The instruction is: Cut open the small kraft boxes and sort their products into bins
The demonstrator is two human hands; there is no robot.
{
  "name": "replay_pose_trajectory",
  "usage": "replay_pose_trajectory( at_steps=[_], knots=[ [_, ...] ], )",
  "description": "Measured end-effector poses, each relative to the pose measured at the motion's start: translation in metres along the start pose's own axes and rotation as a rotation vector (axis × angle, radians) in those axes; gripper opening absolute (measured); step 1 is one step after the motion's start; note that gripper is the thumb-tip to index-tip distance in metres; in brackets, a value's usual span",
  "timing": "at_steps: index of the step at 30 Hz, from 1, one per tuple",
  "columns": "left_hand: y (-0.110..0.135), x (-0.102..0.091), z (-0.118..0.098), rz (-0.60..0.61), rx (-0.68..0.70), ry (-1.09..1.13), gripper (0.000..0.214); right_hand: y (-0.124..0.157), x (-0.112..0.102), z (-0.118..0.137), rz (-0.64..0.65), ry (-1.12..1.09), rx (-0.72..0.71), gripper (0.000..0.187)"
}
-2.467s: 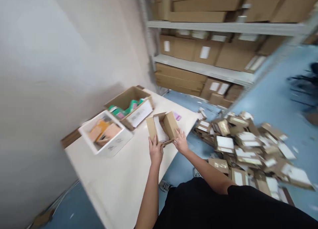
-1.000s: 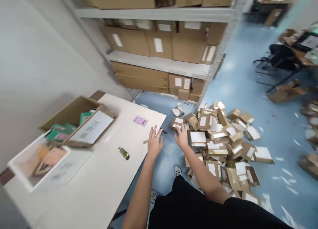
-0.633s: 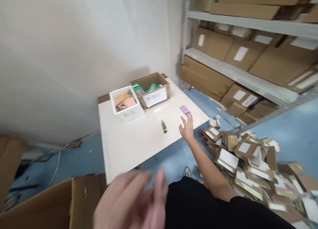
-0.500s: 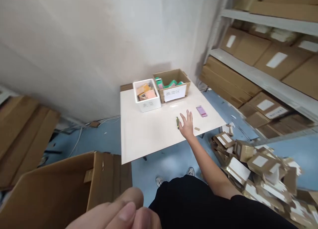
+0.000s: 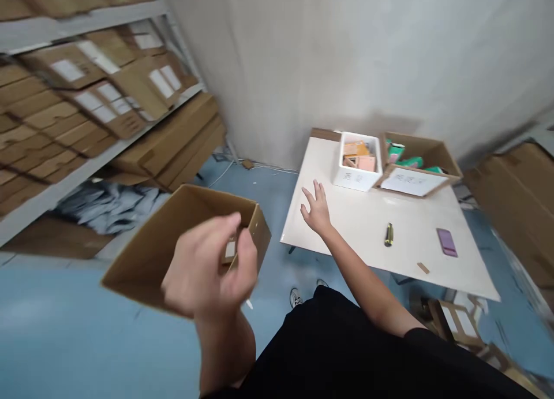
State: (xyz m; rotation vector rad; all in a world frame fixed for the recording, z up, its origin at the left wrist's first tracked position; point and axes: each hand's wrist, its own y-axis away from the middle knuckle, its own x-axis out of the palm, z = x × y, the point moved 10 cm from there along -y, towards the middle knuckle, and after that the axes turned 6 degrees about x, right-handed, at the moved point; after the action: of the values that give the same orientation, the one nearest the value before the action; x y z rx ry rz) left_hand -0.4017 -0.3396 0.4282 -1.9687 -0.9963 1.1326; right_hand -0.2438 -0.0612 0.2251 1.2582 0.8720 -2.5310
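Note:
My left hand point(image 5: 208, 269) is raised close to the camera over a big open cardboard carton point(image 5: 173, 231) on the floor. It is blurred, with the fingers curled together like a pinch; what they hold, if anything, I cannot make out. My right hand point(image 5: 315, 209) stretches out to the near left corner of the white table point(image 5: 355, 228), fingers spread, holding nothing. A yellow-and-black cutter point(image 5: 388, 234) lies on the table to its right.
A white bin point(image 5: 355, 178) and a brown box of green packs point(image 5: 422, 156) stand at the table's far edge. A purple flat item point(image 5: 446, 241) lies near the cutter. Shelves of cartons point(image 5: 86, 99) fill the left; small boxes point(image 5: 454, 324) lie at lower right.
The small box both hands held on the table is gone from view. The view has swung left; my left hand left the table for the big carton, and my right hand stayed open by the table.

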Motion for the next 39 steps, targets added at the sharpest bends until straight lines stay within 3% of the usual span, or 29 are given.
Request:
replay_pose_trajectory(
  at_steps=[3, 5, 8, 12, 15, 19, 23, 29, 33, 39],
  knots=[
    [-0.018, 0.000, 0.082, 0.030, -0.159, -0.176, 0.052, -0.016, 0.053, 0.041, 0.129, -0.048, -0.098, 0.067],
    [-0.006, 0.007, 0.148, 0.100, -0.278, -0.249, 0.053, -0.026, 0.088, 0.067, 0.199, -0.082, -0.159, 0.069],
    [0.045, 0.013, 0.236, 0.227, -0.450, -0.324, 0.058, -0.038, 0.142, 0.106, 0.291, -0.129, -0.240, 0.072],
    [0.122, 0.006, 0.311, 0.366, -0.680, -0.357, 0.064, -0.049, 0.215, 0.158, 0.438, -0.197, -0.340, 0.073],
    [0.155, -0.013, 0.343, 0.373, -0.818, -0.423, 0.063, -0.054, 0.263, 0.190, 0.555, -0.255, -0.394, 0.073],
    [0.172, -0.039, 0.368, 0.320, -0.886, -0.517, 0.061, -0.056, 0.312, 0.224, 0.676, -0.300, -0.457, 0.072],
    [0.197, -0.061, 0.386, 0.287, -0.965, -0.543, 0.063, -0.050, 0.350, 0.259, 0.762, -0.303, -0.522, 0.076],
    [0.268, -0.097, 0.425, 0.227, -1.140, -0.513, 0.066, -0.024, 0.399, 0.316, 0.820, -0.245, -0.626, 0.078],
    [0.321, -0.102, 0.467, 0.225, -1.229, -0.429, 0.068, -0.006, 0.438, 0.336, 0.841, -0.175, -0.630, 0.074],
    [0.384, -0.089, 0.531, 0.254, -1.323, -0.326, 0.070, 0.007, 0.499, 0.330, 0.831, -0.091, -0.558, 0.073]
  ],
)
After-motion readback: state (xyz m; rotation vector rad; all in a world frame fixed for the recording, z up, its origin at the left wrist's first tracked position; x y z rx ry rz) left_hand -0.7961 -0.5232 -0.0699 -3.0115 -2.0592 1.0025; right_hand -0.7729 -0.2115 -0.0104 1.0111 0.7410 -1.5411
